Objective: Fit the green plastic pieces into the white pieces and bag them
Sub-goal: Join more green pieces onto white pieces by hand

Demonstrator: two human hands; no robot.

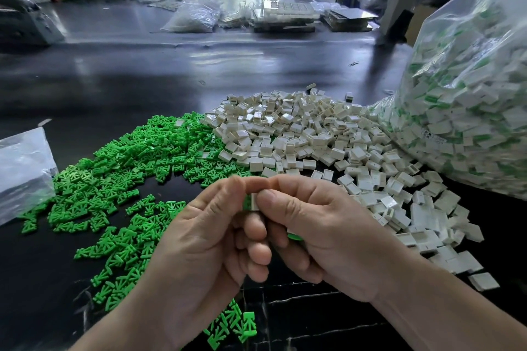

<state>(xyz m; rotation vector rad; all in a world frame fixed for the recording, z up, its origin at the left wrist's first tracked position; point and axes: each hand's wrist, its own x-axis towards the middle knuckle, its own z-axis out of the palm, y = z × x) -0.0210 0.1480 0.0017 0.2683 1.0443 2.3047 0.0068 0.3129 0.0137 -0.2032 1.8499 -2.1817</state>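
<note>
1. At far left, on the dark glossy worktable (114,71): a flat clear plastic bag (22,171), its lower edge touching the green heap.
2. Just right of it: a wide spill of small bright green plastic pieces (119,168), fanning from the near table edge up to the white heap, where the two meet and mingle along one border.
3. Low and centre: the left hand (205,245), thumb and forefinger pinched on a part-joined green-and-white piece (251,202), remaining fingers curled into the palm.
4. Held up between both hands, above the table and in front of the heaps: that joined piece, a green edge showing on its left side, white on its right.
5. Touching it from the right: the right hand (322,236), thumb and forefinger clamped on the white side, other fingers folded; a glimpse of green under those fingers, too hidden to identify.
6. Behind and right of the hands: a mound of small white box-shaped plastic pieces (313,137), trailing toward the near right.
7. At far right: a large clear plastic sack (470,80), bulging with white pieces showing green, leaning against the white mound.
</note>
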